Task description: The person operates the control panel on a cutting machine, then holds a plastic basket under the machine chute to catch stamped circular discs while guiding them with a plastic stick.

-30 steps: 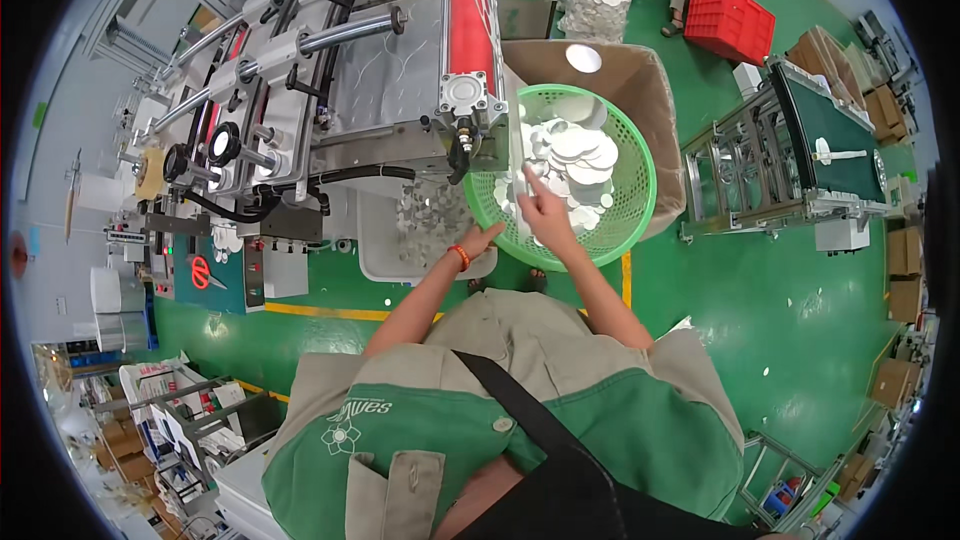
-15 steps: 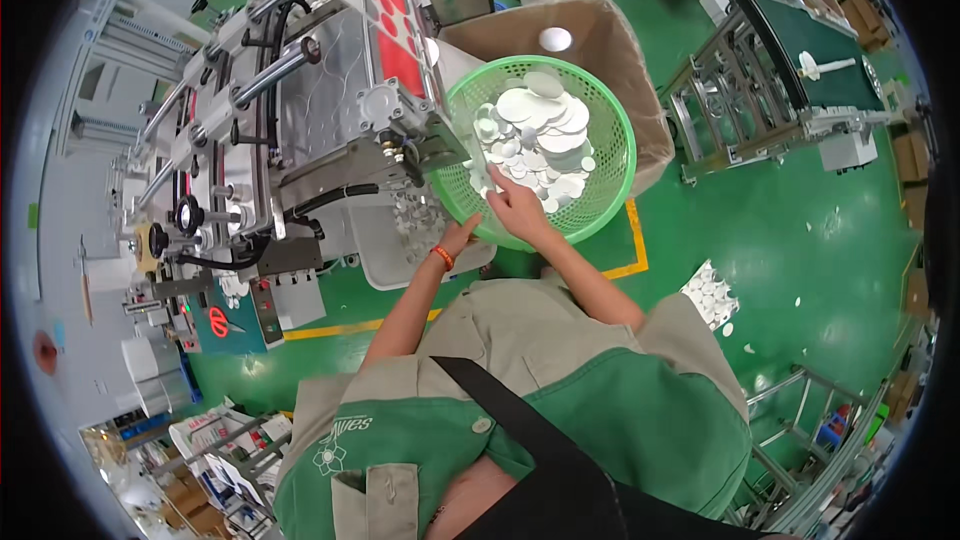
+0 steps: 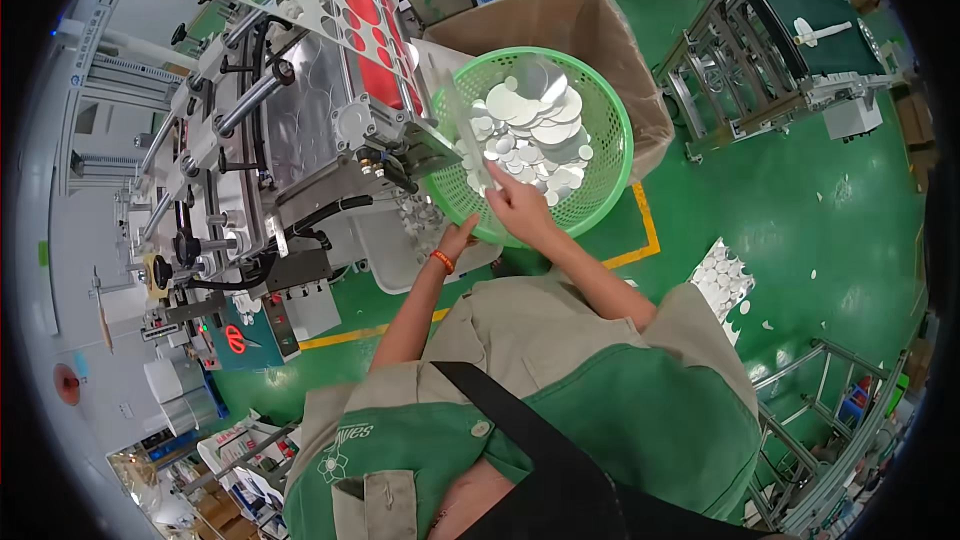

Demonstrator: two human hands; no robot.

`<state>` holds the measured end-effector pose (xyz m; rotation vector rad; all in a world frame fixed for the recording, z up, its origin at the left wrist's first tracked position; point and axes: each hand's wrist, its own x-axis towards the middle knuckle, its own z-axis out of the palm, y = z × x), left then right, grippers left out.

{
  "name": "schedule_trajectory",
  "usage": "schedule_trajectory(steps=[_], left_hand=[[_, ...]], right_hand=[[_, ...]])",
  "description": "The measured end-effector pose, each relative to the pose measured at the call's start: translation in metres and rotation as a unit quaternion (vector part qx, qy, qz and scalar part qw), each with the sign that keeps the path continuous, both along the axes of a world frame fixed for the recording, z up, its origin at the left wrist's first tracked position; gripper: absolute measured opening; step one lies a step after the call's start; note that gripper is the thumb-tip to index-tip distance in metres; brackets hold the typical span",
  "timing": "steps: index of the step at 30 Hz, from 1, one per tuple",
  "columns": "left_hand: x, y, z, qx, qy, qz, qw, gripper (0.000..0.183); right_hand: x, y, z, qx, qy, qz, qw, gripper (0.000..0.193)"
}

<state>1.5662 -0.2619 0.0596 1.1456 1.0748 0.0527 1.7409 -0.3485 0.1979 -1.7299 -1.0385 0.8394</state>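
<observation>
A light-green plastic basket (image 3: 618,162) holds a heap of white and silvery discs (image 3: 545,125), large and small. At its left side, a clear plastic sheet (image 3: 462,115) slopes down from the machine (image 3: 330,140). My right hand (image 3: 520,210) reaches over the near rim, with its index finger and thumb closed at the sheet's lower edge. Low on the basket's near-left rim, my left hand (image 3: 460,240) grips the edge; some of its fingers are hidden behind it. An orange-red band circles my left wrist.
Behind the basket stands a lined cardboard box (image 3: 590,15). A white tray (image 3: 385,265) with small discs sits under the machine. To the right is a green-belt conveyor (image 3: 800,30); a punched white sheet (image 3: 722,280) lies on the floor. Red-handled scissors (image 3: 235,338) lie at lower left.
A disc seen above the basket's far rim is gone from there, and a shiny large disc tops the heap. The machine's holed white sheet shows further left. Both hands stay almost in place.
</observation>
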Motion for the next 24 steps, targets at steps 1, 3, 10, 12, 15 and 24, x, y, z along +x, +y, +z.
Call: schedule_trajectory(steps=[1,3,10,12,15,24], left_hand=[[-0.002,0.001,-0.001,-0.002,0.001,0.002,1.0,0.049],[-0.003,0.006,-0.003,-0.006,-0.004,-0.013,1.0,0.046],[0.002,0.003,0.008,0.002,0.006,-0.004,1.0,0.052],[-0.002,0.002,0.006,0.005,0.004,0.009,1.0,0.051],[0.001,-0.001,0.006,0.021,-0.003,0.03,0.999,0.047],[0.001,-0.004,-0.005,0.037,-0.01,0.04,0.998,0.044]], right_hand=[[0.004,0.001,0.017,-0.002,0.001,0.002,1.0,0.048],[0.01,0.006,0.049,0.07,-0.001,-0.004,0.998,0.049],[-0.008,0.011,-0.023,0.032,-0.032,0.012,0.999,0.05],[-0.01,0.009,-0.013,0.079,-0.003,-0.034,0.996,0.05],[0.009,0.009,0.048,0.096,0.049,-0.042,0.993,0.049],[-0.003,0.01,-0.013,0.013,0.0,0.027,1.0,0.049]])
